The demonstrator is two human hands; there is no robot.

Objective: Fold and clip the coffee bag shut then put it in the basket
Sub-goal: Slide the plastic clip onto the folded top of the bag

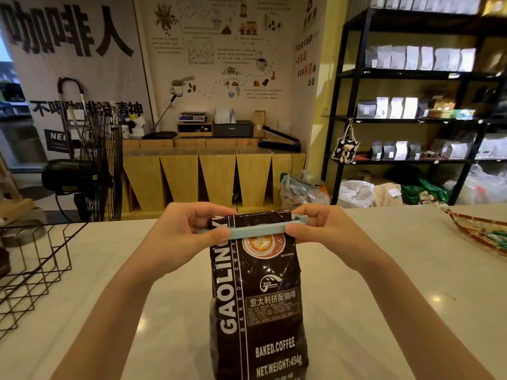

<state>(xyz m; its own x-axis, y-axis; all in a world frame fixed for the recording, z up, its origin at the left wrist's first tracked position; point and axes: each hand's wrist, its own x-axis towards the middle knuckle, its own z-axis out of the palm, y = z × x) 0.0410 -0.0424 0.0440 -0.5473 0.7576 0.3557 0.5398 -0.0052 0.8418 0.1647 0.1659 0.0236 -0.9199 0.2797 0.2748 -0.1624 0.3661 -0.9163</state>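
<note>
Now both hands, left hand (192,229) and right hand (323,229), pinch the clip (258,231) across the coffee bag (255,297) top.

Two hands, the left hand (189,229) and the right hand (326,229), are counted, along with one coffee bag (255,297), one blue clip (258,231), one wire basket (35,270) and one standing fan (90,165)

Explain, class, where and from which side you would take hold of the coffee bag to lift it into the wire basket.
Grip the coffee bag around its upright body, just below the blue clip, coming from its right side, since the wire basket stands to the left. The bag is tall and narrow, so fingers can likely wrap it. Avoid lifting by the clip; it may slip off.
</note>
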